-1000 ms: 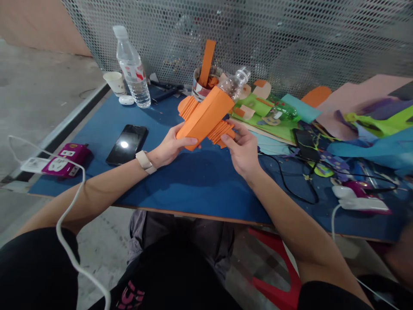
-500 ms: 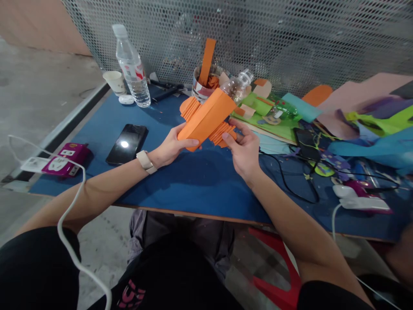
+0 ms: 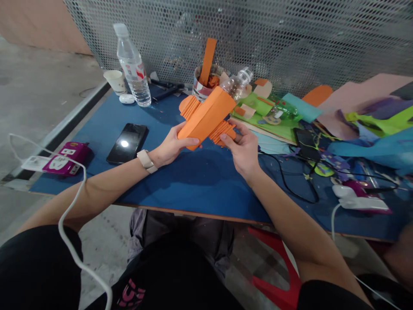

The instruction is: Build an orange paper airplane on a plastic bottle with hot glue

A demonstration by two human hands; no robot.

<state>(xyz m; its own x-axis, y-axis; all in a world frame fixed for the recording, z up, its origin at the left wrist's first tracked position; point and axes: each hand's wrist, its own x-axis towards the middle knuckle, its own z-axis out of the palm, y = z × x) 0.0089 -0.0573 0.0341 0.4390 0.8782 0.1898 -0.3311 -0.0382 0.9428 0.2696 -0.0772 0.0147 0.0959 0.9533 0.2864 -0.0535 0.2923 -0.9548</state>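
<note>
Above the blue table I hold an orange paper craft (image 3: 208,116): a long folded box body with pleated paper pieces sticking out on both sides. My left hand (image 3: 176,144) is closed around its lower left end, the thumb lying across the top face. On the other side my right hand (image 3: 241,148) pinches the pleated right piece (image 3: 222,132) between thumb and fingers. Some fingers of both hands are hidden beneath the paper. Just behind the craft's far end lies a clear plastic bottle (image 3: 238,84), partly covered by it.
A water bottle (image 3: 131,66), paper cup (image 3: 115,82) and phone (image 3: 127,144) are on the left, near a purple power strip (image 3: 67,158) with a white cable. A tub (image 3: 201,91) holds orange scraps. Coloured paper (image 3: 361,99) and a black cord (image 3: 284,176) clutter the right. Behind stands perforated metal mesh (image 3: 274,34).
Almost nothing differs. My right thumb has shifted very slightly left along the pleated piece, while both hands keep their hold on the craft.
</note>
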